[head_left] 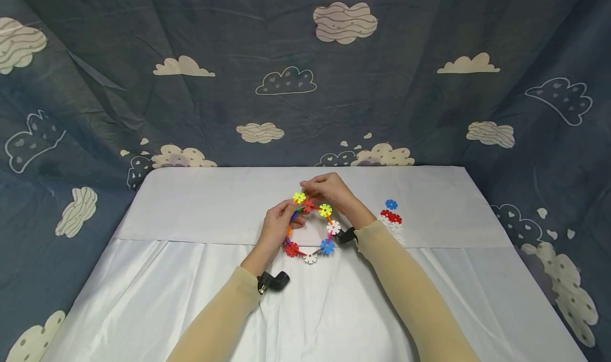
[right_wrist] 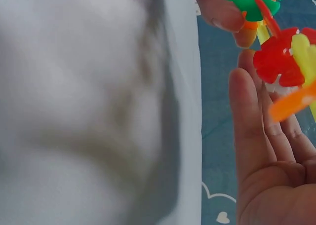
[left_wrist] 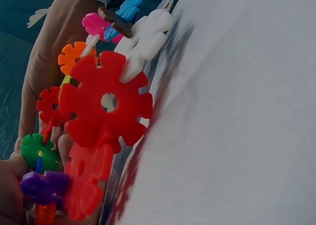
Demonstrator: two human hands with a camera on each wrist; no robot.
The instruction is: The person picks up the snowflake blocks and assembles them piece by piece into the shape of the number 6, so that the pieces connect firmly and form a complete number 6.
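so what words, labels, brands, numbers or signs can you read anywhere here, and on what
No readable text in any view.
Joined string of multicoloured plastic flower-shaped discs: no lettering visible.
Loose blue, red and white flower-shaped discs: too small to tell.
Dark blue fabric backdrop: printed clouds and hearts, no words.
White tablecloth: none visible.
Small black wrist devices: any marking too small to read.

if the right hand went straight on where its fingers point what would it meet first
Probably the left hand, which holds the ring of linked discs and shows just ahead in the right wrist view; depth is unclear, so a nearby red disc could come first.
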